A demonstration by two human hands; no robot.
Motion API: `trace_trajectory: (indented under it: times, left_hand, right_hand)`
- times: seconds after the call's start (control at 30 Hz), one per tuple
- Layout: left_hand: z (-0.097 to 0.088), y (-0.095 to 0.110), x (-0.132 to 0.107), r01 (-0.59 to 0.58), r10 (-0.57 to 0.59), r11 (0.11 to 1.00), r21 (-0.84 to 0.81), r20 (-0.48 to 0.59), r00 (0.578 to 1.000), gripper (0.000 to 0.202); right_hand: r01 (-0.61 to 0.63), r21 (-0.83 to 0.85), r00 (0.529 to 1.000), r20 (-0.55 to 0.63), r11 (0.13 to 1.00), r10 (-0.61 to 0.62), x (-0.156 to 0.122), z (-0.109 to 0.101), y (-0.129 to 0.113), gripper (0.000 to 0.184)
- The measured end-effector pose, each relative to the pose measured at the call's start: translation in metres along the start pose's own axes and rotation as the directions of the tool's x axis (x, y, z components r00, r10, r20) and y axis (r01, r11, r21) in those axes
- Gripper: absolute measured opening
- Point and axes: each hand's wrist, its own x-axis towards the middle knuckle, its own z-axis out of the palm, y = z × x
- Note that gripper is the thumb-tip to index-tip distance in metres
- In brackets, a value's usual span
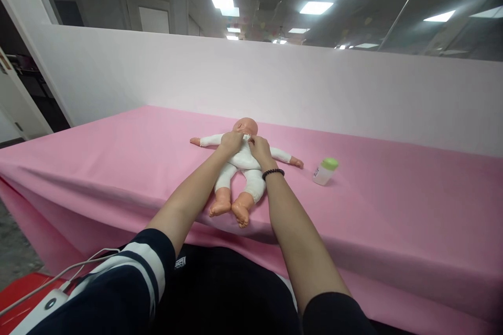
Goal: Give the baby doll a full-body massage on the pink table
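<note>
A baby doll (246, 161) lies on its back on the pink-covered table, its head away from me and turned to one side. Its body is white cloth; the arms are spread wide and the bare feet point towards me. At the doll's neck, my left hand (232, 144) rests with its fingers curled in, the tips hidden behind the hand. Close beside it, my right hand (259, 147), with a dark bead bracelet on the wrist, is pinched at the doll's upper chest. Whatever lies between the fingers of either hand is too small to make out.
A small clear bottle with a green cap (325, 171) stands right of the doll's hand. The pink tablecloth (393, 209) hangs over the front edge. A white partition (275, 78) with glass above runs behind. A white cable (58, 276) and a red object (23, 293) are at lower left.
</note>
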Motion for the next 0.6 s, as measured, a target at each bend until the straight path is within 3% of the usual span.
trace_trajectory:
  times: [0.23,0.6]
  left_hand:
    - [0.011,0.001,0.006,-0.025,0.027,0.999,0.021,-0.073,0.997,0.040]
    - [0.017,-0.008,0.002,0.024,-0.036,0.996,-0.081,-0.142,0.989,0.029]
  right_hand:
    - [0.046,-0.036,0.998,-0.028,0.998,-0.047,0.000,-0.001,-0.001,0.033]
    - [0.021,-0.035,0.997,0.074,0.999,-0.018,0.001,0.000,-0.002,0.033]
